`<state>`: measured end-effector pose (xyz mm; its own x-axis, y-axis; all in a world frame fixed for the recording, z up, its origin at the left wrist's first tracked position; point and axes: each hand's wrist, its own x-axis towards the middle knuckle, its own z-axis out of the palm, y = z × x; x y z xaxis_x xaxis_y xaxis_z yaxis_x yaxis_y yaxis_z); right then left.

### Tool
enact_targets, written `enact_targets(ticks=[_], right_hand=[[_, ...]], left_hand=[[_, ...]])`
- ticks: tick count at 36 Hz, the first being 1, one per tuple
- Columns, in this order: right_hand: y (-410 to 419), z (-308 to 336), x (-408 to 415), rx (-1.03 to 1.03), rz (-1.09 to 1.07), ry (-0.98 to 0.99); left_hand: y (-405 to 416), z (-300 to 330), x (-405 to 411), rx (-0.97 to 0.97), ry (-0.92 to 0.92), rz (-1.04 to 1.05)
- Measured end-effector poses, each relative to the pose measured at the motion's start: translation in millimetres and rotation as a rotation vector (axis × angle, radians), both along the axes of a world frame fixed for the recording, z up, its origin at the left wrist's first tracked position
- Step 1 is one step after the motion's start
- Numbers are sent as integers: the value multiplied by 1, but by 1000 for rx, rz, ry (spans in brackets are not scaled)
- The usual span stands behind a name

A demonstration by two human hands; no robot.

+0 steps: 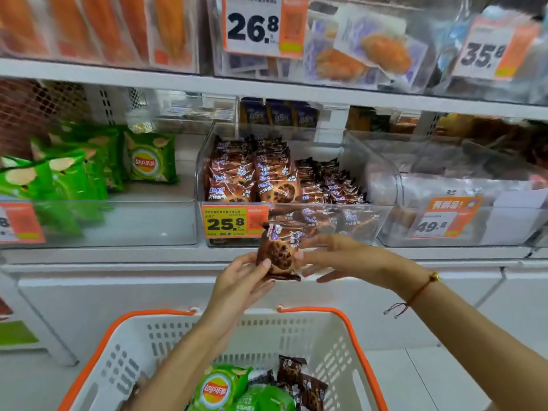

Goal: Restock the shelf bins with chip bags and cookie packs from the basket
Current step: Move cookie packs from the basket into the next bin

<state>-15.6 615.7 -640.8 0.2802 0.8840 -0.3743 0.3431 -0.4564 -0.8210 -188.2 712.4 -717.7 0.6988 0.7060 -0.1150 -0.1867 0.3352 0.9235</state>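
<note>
Green chip bags (89, 167) lie in the left shelf bin (118, 223). The left hand (241, 280) pinches a brown cookie pack (278, 253) just below the middle bin (296, 221) of matching packs. The right hand (335, 258) touches its right edge, fingers straight. Below, the white basket (335, 345) holds more bags and packs.
</note>
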Motion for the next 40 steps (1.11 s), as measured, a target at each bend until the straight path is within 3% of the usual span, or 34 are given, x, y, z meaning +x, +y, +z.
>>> enact_targets(ticks=[4,7,10,13,17,20,26,29,33,40], right_hand=[[9,-1,-3,302,-157,17],[12,6,-2,518,-213,-31],[15,15,5,666,-284,-78],[21,28,18,765,-335,-265],[34,47,25,759,-246,-561],[46,57,26,737,-160,-706],[61,72,31,659,36,-884],[67,70,32,612,111,-917],[67,76,36,597,158,-914],[68,73,33,559,261,-978]], left_hand=[[-10,16,12,71,-30,34],[-10,31,20,302,36,86],[4,51,23,585,64,262],[30,77,22,814,86,407],[66,110,27,1060,195,461],[84,128,31,1202,325,390],[95,154,33,1184,314,285],[96,154,31,1224,338,157],[90,144,32,1395,534,45],[82,133,32,1481,555,171]])
